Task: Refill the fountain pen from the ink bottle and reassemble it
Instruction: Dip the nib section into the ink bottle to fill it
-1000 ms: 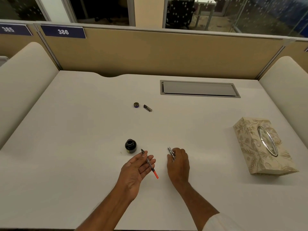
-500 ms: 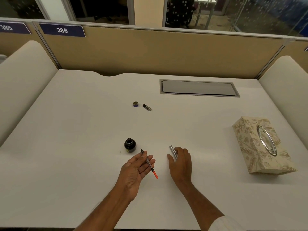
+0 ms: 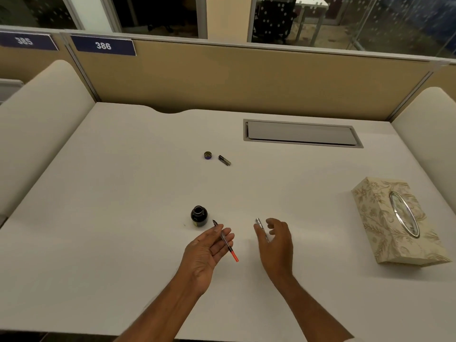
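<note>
Two dark blue number plates [image 3: 103, 45] stand on the top edge of the beige partition [image 3: 246, 77], far beyond both hands and off to their left. One reads "386"; its neighbour [image 3: 24, 41], further left, reads "385". Nothing else is legible.

We see the ink bottle [image 3: 199, 215], small, round and dark, standing upright and uncapped near the desk's front middle. Its cap [image 3: 208, 155] lies well behind it, open side up, with the dark pen cap [image 3: 224, 160] just to its right, lying on its side. We see the pen's nib section [image 3: 225, 240], nib pointing toward the bottle, its clear converter ending in an orange-red knob, tilted diagonally. The silver barrel [image 3: 261, 228] lies to its right, slanted.
</note>
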Action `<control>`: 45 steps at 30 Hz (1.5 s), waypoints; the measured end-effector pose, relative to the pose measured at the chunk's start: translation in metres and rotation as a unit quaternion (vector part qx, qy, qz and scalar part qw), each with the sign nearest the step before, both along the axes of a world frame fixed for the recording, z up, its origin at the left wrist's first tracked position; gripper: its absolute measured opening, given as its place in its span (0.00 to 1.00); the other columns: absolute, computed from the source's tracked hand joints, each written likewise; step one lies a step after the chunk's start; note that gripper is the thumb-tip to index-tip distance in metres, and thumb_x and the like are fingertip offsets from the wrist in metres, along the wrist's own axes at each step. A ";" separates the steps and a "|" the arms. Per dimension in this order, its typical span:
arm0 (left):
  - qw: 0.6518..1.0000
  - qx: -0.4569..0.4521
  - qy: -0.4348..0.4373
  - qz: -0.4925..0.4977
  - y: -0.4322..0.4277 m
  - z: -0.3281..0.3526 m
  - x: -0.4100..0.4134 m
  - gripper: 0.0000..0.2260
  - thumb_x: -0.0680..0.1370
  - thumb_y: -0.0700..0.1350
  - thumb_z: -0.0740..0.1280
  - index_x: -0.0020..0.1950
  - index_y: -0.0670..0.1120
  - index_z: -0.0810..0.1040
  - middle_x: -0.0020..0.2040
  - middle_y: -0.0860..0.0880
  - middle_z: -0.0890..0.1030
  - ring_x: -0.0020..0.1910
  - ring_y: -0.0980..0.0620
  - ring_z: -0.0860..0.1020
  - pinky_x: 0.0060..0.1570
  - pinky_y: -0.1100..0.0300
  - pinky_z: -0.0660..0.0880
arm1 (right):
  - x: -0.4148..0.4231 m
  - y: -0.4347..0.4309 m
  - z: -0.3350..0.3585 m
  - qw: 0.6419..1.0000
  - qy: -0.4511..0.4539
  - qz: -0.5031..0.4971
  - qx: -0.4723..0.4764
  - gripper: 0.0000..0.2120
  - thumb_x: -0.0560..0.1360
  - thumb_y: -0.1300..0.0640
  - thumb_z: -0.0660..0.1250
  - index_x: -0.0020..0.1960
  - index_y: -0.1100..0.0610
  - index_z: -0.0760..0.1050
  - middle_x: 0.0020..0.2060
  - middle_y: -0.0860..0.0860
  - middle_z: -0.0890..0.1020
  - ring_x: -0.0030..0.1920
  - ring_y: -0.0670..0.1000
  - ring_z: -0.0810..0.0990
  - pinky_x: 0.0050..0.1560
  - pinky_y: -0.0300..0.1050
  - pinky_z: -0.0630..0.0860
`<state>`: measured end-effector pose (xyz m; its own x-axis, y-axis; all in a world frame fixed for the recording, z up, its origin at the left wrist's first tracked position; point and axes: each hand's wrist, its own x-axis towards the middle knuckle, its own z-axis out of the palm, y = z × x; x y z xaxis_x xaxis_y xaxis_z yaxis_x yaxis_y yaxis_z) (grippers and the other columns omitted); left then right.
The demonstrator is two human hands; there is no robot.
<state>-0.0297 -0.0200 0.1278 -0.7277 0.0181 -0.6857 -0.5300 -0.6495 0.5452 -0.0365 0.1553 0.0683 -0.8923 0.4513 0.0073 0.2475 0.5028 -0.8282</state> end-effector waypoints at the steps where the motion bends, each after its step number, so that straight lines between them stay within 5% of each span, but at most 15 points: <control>1: 1.000 0.006 -0.004 0.004 0.002 0.000 -0.001 0.11 0.78 0.38 0.71 0.59 0.35 0.82 0.52 0.37 0.88 0.46 0.44 0.88 0.45 0.54 0.86 | 0.006 -0.003 0.013 0.999 0.008 -0.009 -0.034 0.09 0.76 0.50 0.73 0.54 0.50 0.78 0.48 0.45 0.81 0.46 0.47 0.79 0.45 0.44 0.77; 3: 0.999 0.024 -0.003 0.024 0.000 0.000 -0.004 0.10 0.79 0.38 0.70 0.59 0.35 0.82 0.51 0.38 0.88 0.46 0.44 0.88 0.47 0.53 0.85 | 0.017 -0.018 0.037 0.995 0.009 0.010 -0.097 0.04 0.77 0.50 0.72 0.47 0.49 0.79 0.41 0.44 0.83 0.43 0.45 0.80 0.43 0.38 0.76; 9: 0.995 0.077 0.001 0.069 -0.011 0.002 -0.018 0.11 0.80 0.39 0.70 0.59 0.35 0.81 0.49 0.39 0.88 0.46 0.46 0.88 0.43 0.57 0.85 | 0.035 -0.056 0.071 0.987 -0.036 0.130 -0.093 0.15 0.77 0.44 0.69 0.34 0.49 0.78 0.32 0.44 0.83 0.36 0.45 0.81 0.37 0.33 0.75; 15: 0.986 0.122 -0.003 0.111 -0.017 -0.004 -0.028 0.12 0.80 0.39 0.69 0.62 0.34 0.80 0.52 0.38 0.87 0.47 0.46 0.88 0.42 0.57 0.85 | 0.024 -0.069 0.074 0.991 -0.041 0.119 -0.053 0.16 0.78 0.44 0.68 0.35 0.50 0.77 0.31 0.46 0.82 0.36 0.47 0.81 0.40 0.44 0.79; 28: 0.972 0.202 -0.023 0.114 -0.018 -0.013 -0.035 0.16 0.80 0.37 0.68 0.67 0.34 0.77 0.54 0.37 0.87 0.47 0.46 0.88 0.42 0.56 0.86 | 0.005 -0.085 0.077 0.991 -0.023 0.123 0.054 0.10 0.79 0.50 0.69 0.39 0.48 0.78 0.31 0.44 0.82 0.36 0.44 0.81 0.37 0.42 0.80; 38: 0.970 0.221 -0.037 0.098 -0.020 -0.018 -0.039 0.18 0.80 0.39 0.69 0.69 0.34 0.76 0.55 0.38 0.87 0.50 0.45 0.87 0.73 0.45 0.71 | -0.004 -0.091 0.079 0.982 0.020 0.149 0.119 0.05 0.78 0.52 0.70 0.43 0.48 0.79 0.34 0.41 0.81 0.36 0.42 0.79 0.36 0.30 0.72; 45: 0.964 0.245 -0.033 0.102 -0.019 -0.012 -0.042 0.15 0.81 0.38 0.67 0.65 0.33 0.78 0.51 0.38 0.87 0.46 0.45 0.88 0.44 0.51 0.86 | -0.012 -0.092 0.078 0.977 0.050 0.159 0.130 0.02 0.78 0.55 0.70 0.47 0.49 0.80 0.38 0.41 0.82 0.39 0.43 0.80 0.40 0.28 0.72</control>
